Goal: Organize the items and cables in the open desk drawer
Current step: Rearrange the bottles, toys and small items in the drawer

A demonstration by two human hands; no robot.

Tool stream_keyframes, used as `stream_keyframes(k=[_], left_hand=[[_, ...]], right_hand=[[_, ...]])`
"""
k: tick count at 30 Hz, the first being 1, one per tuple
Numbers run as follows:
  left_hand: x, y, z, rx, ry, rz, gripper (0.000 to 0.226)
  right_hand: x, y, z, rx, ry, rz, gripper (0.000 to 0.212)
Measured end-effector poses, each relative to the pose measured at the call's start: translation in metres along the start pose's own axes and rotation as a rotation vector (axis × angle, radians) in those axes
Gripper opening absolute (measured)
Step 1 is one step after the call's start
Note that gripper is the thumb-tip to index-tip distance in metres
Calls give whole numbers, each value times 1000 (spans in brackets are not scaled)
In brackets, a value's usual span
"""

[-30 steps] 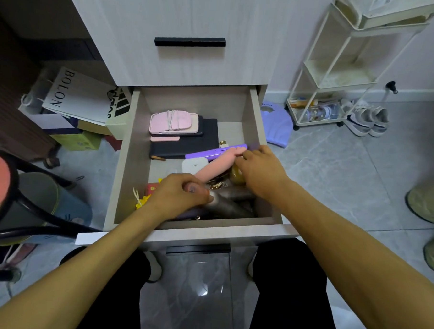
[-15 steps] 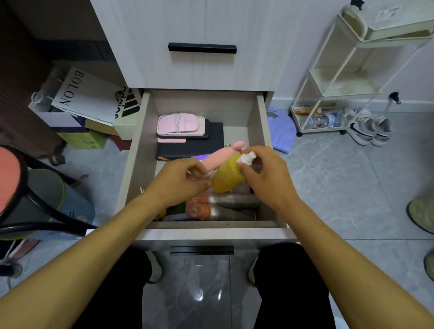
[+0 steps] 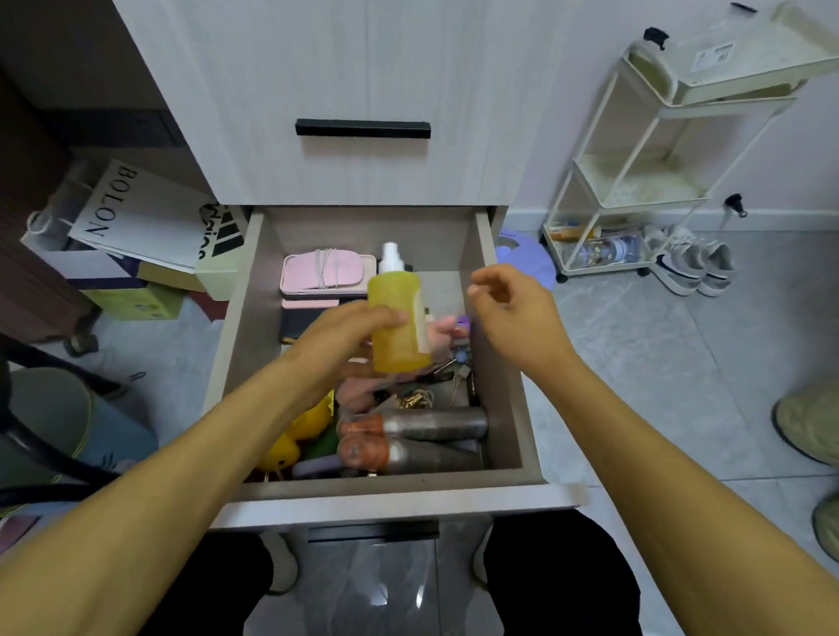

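Holding: left hand point(image 3: 344, 336) wraps its fingers round the translucent yellow plastic spray bottle with a white nozzle point(image 3: 397, 317), upright, lifted above the middle of the open pale wood-grain desk drawer point(image 3: 511, 370).
Right hand: right hand point(image 3: 513, 317) hovers just right of the bottle, clear of it, fingers loosely curled and gripping nothing.
Arm pose: both forearms reach in from the lower corners of the frame and converge over the drawer; wrists roughly level.
Beneath the bottle: a tangle of small metal keys and trinkets point(image 3: 429, 390), near centre.
Front of drawer: two grey metal cylinders with orange caps point(image 3: 417, 438) lie side by side; yellow soft toys point(image 3: 302, 433) to their left.
Back of drawer: a flat pink case wound with white cord point(image 3: 324, 268) sits on a dark flat case point(image 3: 302, 324).
Risk: held one-handed, the smooth bottle could slip, I judge, and drop onto the clutter; setting it upright on uneven items would likely topple it.
Surroundings: a cream wire trolley point(image 3: 655, 160) stands at upper right.
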State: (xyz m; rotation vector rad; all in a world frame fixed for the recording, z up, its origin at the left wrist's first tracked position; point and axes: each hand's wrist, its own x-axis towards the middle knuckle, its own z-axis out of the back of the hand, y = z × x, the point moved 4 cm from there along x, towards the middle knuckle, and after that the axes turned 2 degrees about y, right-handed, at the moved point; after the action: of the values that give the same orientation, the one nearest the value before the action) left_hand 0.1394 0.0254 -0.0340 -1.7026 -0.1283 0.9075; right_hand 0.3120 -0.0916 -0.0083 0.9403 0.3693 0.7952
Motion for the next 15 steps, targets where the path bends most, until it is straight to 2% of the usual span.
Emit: stream_keyframes(k=[2, 4, 6, 10, 15], left_hand=[[5, 5, 4, -165, 37, 176, 39], [13, 13, 6, -140, 40, 273, 43], [26, 19, 8, -90, -12, 299, 38], [59, 17, 13, 52, -170, 181, 31], [111, -3, -3, 146, -282, -57, 49]], right_hand=[[11, -7, -8, -213, 74, 64, 26], [20, -11, -18, -396, 158, 116, 30], [32, -16, -24, -519, 195, 130, 33], [49, -28, -28, -578, 177, 134, 37], [53, -41, -32, -422, 25, 240, 25]])
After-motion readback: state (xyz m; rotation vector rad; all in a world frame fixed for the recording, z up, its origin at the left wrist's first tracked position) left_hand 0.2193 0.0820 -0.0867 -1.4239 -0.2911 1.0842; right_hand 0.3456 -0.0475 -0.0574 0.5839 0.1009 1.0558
